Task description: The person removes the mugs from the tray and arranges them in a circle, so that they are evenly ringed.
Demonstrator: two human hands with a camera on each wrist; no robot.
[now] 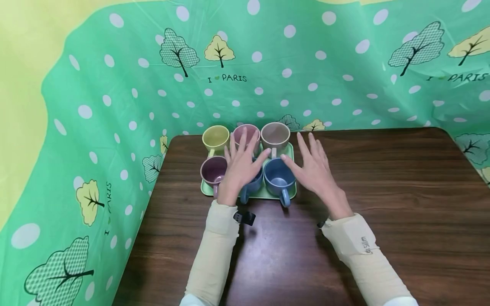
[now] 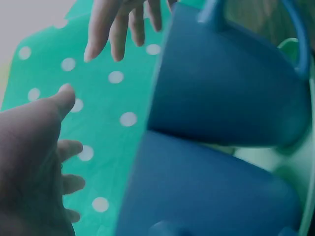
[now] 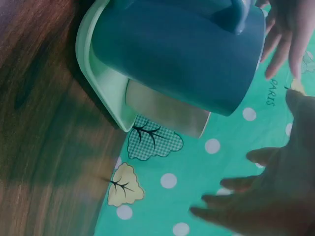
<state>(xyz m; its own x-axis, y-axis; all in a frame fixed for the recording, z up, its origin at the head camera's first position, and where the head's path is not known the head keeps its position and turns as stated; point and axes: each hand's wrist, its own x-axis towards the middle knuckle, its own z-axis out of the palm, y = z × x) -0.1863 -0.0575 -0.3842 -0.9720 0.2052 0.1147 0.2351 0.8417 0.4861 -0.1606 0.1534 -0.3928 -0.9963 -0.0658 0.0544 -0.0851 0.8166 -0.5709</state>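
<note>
Mugs on green tray (image 1: 290,149), frame centre: left hand (image 1: 241,168) hovering over teal mug (image 1: 252,183), right hand (image 1: 314,168) beside blue mug (image 1: 278,177), fingers spread, gripping nothing.

tray (image 1: 292,193) at table (image 1: 383,191) back-left | six mugs (image 1: 279,177) on tray, two rows of three

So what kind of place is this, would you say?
Probably a staged tabletop setup, not a real kitchen: a dark wooden table backed by a draped green polka-dot cloth, with a tray of coloured mugs.
</note>
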